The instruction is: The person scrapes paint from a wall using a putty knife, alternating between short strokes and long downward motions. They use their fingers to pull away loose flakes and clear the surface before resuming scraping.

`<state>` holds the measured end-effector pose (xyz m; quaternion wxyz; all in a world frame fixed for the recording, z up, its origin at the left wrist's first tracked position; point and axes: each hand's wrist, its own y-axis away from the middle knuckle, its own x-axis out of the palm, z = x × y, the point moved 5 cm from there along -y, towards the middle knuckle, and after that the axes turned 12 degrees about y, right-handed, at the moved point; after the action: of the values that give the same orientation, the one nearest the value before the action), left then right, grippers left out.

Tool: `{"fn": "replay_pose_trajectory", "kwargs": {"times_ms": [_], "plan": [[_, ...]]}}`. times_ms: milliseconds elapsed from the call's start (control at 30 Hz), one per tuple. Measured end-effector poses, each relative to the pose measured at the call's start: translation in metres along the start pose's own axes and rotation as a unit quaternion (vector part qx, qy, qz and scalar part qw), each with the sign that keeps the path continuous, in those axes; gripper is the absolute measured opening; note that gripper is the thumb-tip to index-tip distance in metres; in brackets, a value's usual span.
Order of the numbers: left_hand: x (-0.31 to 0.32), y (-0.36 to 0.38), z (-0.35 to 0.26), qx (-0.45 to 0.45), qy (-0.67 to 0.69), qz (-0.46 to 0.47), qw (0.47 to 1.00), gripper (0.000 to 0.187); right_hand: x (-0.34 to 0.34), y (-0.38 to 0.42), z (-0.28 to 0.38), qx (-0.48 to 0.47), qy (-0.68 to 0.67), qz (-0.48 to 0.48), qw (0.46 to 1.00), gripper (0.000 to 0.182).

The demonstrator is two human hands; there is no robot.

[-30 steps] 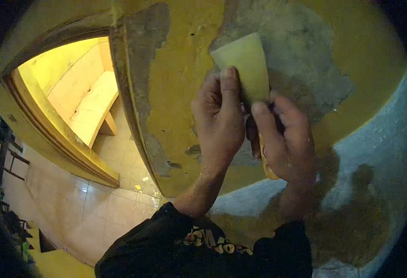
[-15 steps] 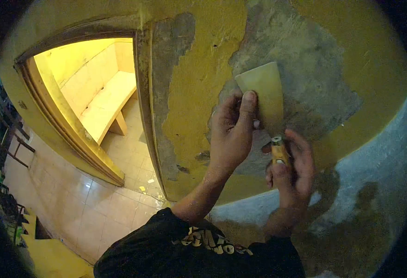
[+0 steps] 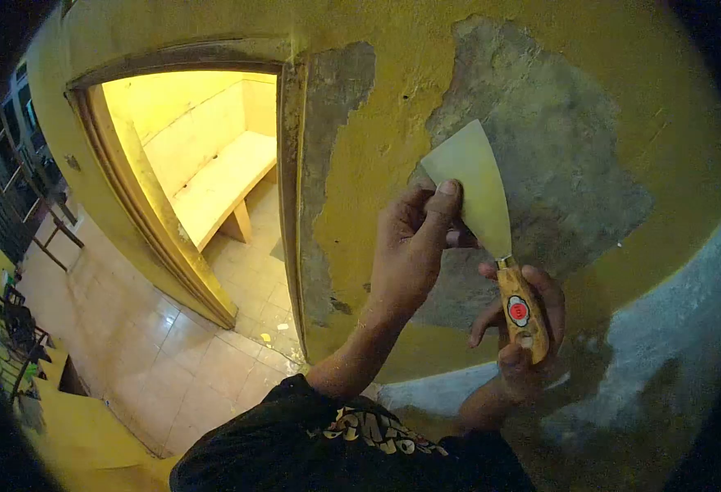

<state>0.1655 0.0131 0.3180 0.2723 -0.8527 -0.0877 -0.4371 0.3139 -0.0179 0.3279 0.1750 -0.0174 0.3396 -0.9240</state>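
Flared pale-metal scraper with a yellow-brown wooden handle (image 3: 502,246): leans blade-up between both hands, in front of the wall; cannot tell whether touching it.
Left bare hand (image 3: 410,250): pinches the blade (image 3: 479,184) near its left edge, between thumb on the near face and bent fingers behind, partly hidden.
Right bare hand (image 3: 524,377): lower down, cradles the handle (image 3: 536,321) with loosely bent fingers behind and beside it, thumb near the butt end; cannot tell how firmly closed.
Red-and-white sticker (image 3: 518,311): faces outward on the handle.
Yellow-painted wall (image 3: 377,156): shows rough bare grey patches, the largest (image 3: 557,148) behind the scraper.
Brown-framed doorway (image 3: 292,205): at left, opens onto a brightly lit room with a pale slab ledge (image 3: 229,172).
Pale tiled floor (image 3: 123,303): bears small yellow flakes (image 3: 266,337) near the doorway.
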Motion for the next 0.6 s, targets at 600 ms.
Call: {"fn": "replay_pose_trajectory", "kwargs": {"times_ms": [600], "plan": [[-0.018, 0.018, -0.009, -0.062, 0.024, 0.029, 0.997, 0.026, 0.020, -0.064, 0.023, -0.226, -0.349, -0.080, 0.906, 0.043]]}}
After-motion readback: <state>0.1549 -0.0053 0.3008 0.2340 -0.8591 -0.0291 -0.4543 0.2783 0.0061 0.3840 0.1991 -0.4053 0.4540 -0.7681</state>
